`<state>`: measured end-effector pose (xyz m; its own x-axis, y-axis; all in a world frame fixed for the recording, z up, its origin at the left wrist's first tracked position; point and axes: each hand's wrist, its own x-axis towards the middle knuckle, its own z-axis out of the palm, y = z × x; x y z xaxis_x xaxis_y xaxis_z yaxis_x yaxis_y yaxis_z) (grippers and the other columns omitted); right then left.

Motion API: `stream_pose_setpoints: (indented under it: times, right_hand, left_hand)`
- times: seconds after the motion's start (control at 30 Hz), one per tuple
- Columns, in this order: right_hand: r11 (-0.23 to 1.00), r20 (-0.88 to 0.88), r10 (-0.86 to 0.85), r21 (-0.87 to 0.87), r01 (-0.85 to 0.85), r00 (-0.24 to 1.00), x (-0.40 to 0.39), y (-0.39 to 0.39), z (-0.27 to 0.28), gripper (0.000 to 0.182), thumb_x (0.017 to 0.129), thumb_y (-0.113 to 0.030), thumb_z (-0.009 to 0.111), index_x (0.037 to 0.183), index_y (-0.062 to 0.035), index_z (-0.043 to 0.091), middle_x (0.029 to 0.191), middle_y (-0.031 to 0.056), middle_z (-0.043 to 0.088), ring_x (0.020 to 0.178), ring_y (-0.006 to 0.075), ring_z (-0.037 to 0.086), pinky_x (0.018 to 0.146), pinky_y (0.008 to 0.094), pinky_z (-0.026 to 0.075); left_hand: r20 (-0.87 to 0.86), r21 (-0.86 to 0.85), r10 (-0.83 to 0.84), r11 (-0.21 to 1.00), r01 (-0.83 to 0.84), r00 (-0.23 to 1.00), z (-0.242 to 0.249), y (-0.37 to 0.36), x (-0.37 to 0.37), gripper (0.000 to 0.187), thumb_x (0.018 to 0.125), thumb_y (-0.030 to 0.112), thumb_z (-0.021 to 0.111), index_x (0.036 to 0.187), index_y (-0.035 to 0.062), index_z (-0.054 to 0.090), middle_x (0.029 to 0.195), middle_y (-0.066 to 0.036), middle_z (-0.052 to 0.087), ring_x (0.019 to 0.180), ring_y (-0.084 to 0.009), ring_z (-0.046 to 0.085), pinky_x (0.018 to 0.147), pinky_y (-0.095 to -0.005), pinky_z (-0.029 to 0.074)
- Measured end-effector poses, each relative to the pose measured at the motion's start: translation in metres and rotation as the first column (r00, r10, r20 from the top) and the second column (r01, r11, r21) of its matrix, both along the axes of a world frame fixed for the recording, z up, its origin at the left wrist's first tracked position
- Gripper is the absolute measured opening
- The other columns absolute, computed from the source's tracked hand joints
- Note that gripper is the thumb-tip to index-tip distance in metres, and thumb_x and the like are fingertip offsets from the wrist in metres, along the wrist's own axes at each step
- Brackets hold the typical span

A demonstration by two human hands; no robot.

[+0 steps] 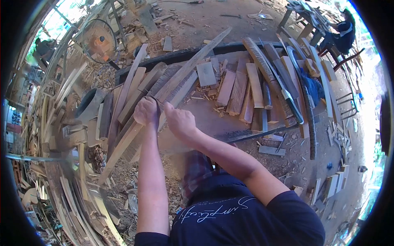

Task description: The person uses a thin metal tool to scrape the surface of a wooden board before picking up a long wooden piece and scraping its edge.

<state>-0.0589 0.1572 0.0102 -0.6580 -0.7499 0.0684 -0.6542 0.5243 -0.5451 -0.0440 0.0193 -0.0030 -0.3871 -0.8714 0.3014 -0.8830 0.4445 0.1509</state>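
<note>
The left hand [146, 111] is closed in a fist around the near end of a long wooden strip [186, 67], which runs up and to the right across the workbench [213, 119] toward its far edge. Just to its right, the right hand [178, 121] is also curled shut, gripping what seems to be the same strip a little lower down; whether a tool handle sits in that fist cannot be told, since the fingers hide it.

The strip looks stiff, rough-sawn and fairly light for its length, likely to flex and whip at the free far end. It looks best held low at the near end, as here, with both hands close together, and splinters along the edges are a probable hazard.

Further right, short boards [242, 88] lie side by side on the bench, and darker long slats [283, 82] lean across its right edge.

The near bench edge is hidden behind the forearms. A seated person [342, 35] at top right is small and indistinct.
</note>
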Motion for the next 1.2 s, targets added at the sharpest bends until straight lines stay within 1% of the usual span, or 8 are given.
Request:
stream_pose_setpoints:
  times: [0.23,0.4,0.53,0.63,0.7,1.03,1.1,1.2]
  right_hand:
    - [0.993,0.017,-0.016,0.121,0.013,1.0,0.012,0.031,0.004,0.011,0.09,-0.006,0.051,0.098,-0.0037,0.044,0.073,0.0152,0.068,0.071,0.0273,0.071,0.061,0.0372,0.055]
    - [0.999,-0.099,-0.012,0.036,0.016,0.995,-0.007,-0.026,0.003,0.012,0.089,-0.007,0.05,0.099,-0.0044,0.046,0.073,0.0142,0.068,0.07,0.025,0.071,0.056,0.0345,0.055]
    - [0.99,-0.041,0.017,-0.136,-0.022,0.999,0.003,0.014,-0.003,0.012,0.09,-0.008,0.05,0.1,-0.0042,0.046,0.074,0.0138,0.068,0.07,0.0245,0.071,0.056,0.0335,0.055]
    - [0.992,0.014,-0.018,0.129,0.016,1.0,0.011,0.022,-0.003,0.011,0.089,-0.008,0.051,0.099,-0.0048,0.046,0.075,0.0124,0.068,0.07,0.0236,0.071,0.058,0.0327,0.055]
    - [0.997,-0.11,-0.028,-0.068,0.02,0.994,0.0,-0.01,-0.014,0.013,0.088,-0.008,0.051,0.1,-0.0047,0.046,0.073,0.0127,0.068,0.069,0.0241,0.071,0.059,0.0328,0.055]
    - [0.998,-0.053,-0.065,0.006,0.066,0.996,0.01,0.018,-0.02,0.01,0.086,-0.009,0.052,0.093,-0.0076,0.044,0.064,0.0108,0.064,0.062,0.0257,0.068,0.053,0.0366,0.052]
    - [0.971,-0.16,-0.052,-0.237,0.012,0.986,-0.005,-0.017,-0.023,0.011,0.087,-0.009,0.051,0.095,-0.0075,0.044,0.063,0.012,0.063,0.062,0.0274,0.068,0.053,0.0394,0.052]
    - [0.988,-0.115,-0.08,-0.142,0.063,0.99,-0.008,-0.032,-0.016,0.011,0.087,-0.009,0.051,0.095,-0.0072,0.044,0.064,0.0128,0.063,0.061,0.0283,0.068,0.053,0.0407,0.051]
  left_hand:
    - [0.031,0.041,-0.011,0.999,0.01,0.999,-0.003,-0.004,0.0,0.044,0.092,0.035,0.041,0.084,0.0051,0.072,0.085,-0.018,0.07,0.081,-0.0371,0.068,0.071,-0.0489,0.054]
    - [0.002,-0.041,-0.021,0.999,0.021,1.0,-0.003,0.0,-0.001,0.039,0.089,0.03,0.045,0.076,0.0064,0.072,0.077,-0.017,0.07,0.074,-0.0359,0.069,0.066,-0.0465,0.055]
    - [-0.005,-0.074,-0.015,0.997,0.014,1.0,-0.009,-0.006,-0.001,0.037,0.089,0.029,0.045,0.075,0.0066,0.071,0.077,-0.017,0.069,0.074,-0.0362,0.069,0.066,-0.0472,0.055]
    - [-0.01,-0.057,-0.029,0.998,0.028,1.0,-0.003,0.0,0.0,0.037,0.088,0.029,0.045,0.075,0.0067,0.071,0.078,-0.017,0.069,0.075,-0.0362,0.069,0.066,-0.0477,0.055]
    - [-0.008,-0.042,-0.036,0.998,0.036,0.999,0.001,0.005,0.0,0.037,0.088,0.03,0.046,0.076,0.0068,0.071,0.08,-0.017,0.07,0.076,-0.0361,0.069,0.067,-0.0482,0.055]
    - [0.037,0.039,-0.037,0.999,0.035,0.999,-0.004,0.0,0.002,0.045,0.092,0.034,0.04,0.083,0.0039,0.071,0.086,-0.021,0.069,0.082,-0.0394,0.068,0.072,-0.051,0.053]
    - [0.009,-0.012,-0.019,1.0,0.02,1.0,-0.001,0.002,0.0,0.039,0.089,0.03,0.043,0.078,0.006,0.072,0.083,-0.019,0.07,0.078,-0.0368,0.069,0.07,-0.0479,0.055]
    - [0.011,0.001,-0.01,1.0,0.01,1.0,0.004,0.004,-0.001,0.039,0.089,0.03,0.043,0.078,0.0059,0.072,0.083,-0.019,0.07,0.079,-0.037,0.068,0.071,-0.0479,0.054]
